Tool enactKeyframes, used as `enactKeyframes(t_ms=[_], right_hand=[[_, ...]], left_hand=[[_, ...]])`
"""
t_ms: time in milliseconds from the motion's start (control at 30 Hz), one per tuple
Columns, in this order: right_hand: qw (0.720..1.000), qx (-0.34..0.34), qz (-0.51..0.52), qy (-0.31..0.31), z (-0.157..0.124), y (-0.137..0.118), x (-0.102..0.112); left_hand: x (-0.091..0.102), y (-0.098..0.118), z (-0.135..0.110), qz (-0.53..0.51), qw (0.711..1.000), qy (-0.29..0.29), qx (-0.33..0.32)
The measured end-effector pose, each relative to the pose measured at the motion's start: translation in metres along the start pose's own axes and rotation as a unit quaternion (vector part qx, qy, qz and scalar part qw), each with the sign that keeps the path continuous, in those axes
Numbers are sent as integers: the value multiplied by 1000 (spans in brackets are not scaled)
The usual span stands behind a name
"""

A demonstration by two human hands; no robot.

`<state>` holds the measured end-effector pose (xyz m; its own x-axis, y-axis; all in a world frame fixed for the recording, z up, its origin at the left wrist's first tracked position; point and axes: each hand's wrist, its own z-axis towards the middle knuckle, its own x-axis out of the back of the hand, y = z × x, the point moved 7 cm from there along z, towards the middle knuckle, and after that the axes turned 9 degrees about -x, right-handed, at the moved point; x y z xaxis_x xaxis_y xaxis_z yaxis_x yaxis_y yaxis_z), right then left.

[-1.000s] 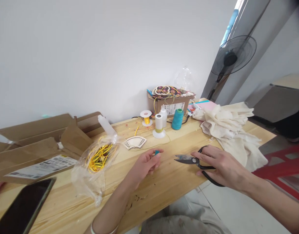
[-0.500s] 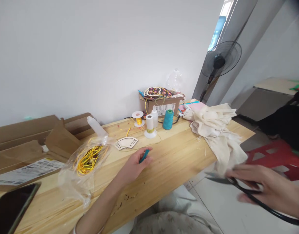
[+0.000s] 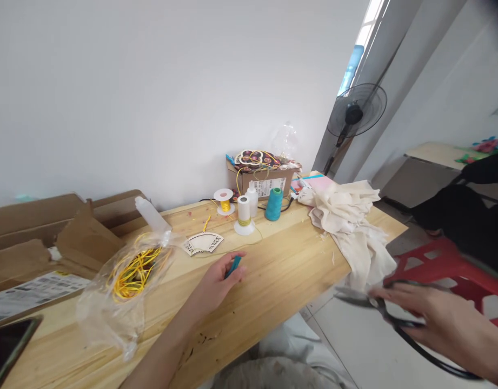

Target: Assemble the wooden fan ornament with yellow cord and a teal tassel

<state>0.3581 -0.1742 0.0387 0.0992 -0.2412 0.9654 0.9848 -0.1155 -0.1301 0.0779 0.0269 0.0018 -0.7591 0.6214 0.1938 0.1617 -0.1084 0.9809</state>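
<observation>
Teal strip (image 3: 233, 265), short and narrow, pinched between the thumb and fingers of the left hand (image 3: 221, 279) above the wooden table (image 3: 281, 270). Right hand (image 3: 445, 319), slightly blurred, gripping black-handled scissors (image 3: 379, 306) beyond the table's front edge, blades pointing leftward. Near the left hand, a fan-shaped wooden piece (image 3: 204, 243) lies flat; farther back stand a white spool (image 3: 244, 208) and a teal thread cone (image 3: 273, 205). Crumpled cream cloth (image 3: 346, 208) hangs over the table edge, near the scissors.
</observation>
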Motion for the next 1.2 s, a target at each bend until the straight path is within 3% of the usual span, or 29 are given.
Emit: enactKeyframes(t_ms=[100,267,333,467,567,667,767,833,900,933,1000,1100,1200], right_hand=[[992,25,-116,36,47,-42,20],[989,78,-115,40,74,-78,-5],[994,73,-80,27,84,-80,-18],[1000,1,13,11,109,-63,-45],[999,-25,36,-6,125,-47,-61],[999,-14,34,4,130,-48,-59],[993,-25,112,36,125,-76,-45],[963,-28,267,-21,120,-114,-49],[884,-23,439,-160,113,-164,-68],[837,-28,509,-200,111,-187,-75],[777,-58,583,-230,110,-218,-88],[731,-129,635,-215,112,-234,-101],[725,-178,638,-189,113,-229,-105]], left_hand=[[11,0,-2,-21,999,32,12],[20,0,-3,-94,993,75,20],[17,0,-3,-167,982,80,28],[6,1,-5,-356,930,72,55],[6,2,-6,-397,914,80,37],[8,3,-6,-400,912,95,0],[6,3,-6,-408,906,113,-9],[5,5,-6,-423,897,124,-13],[6,8,-6,-441,887,136,-24],[8,9,-7,-448,882,143,-32],[13,10,-8,-453,875,162,-50],[21,10,-9,-450,866,202,-79],[24,10,-10,-452,859,223,-93]])
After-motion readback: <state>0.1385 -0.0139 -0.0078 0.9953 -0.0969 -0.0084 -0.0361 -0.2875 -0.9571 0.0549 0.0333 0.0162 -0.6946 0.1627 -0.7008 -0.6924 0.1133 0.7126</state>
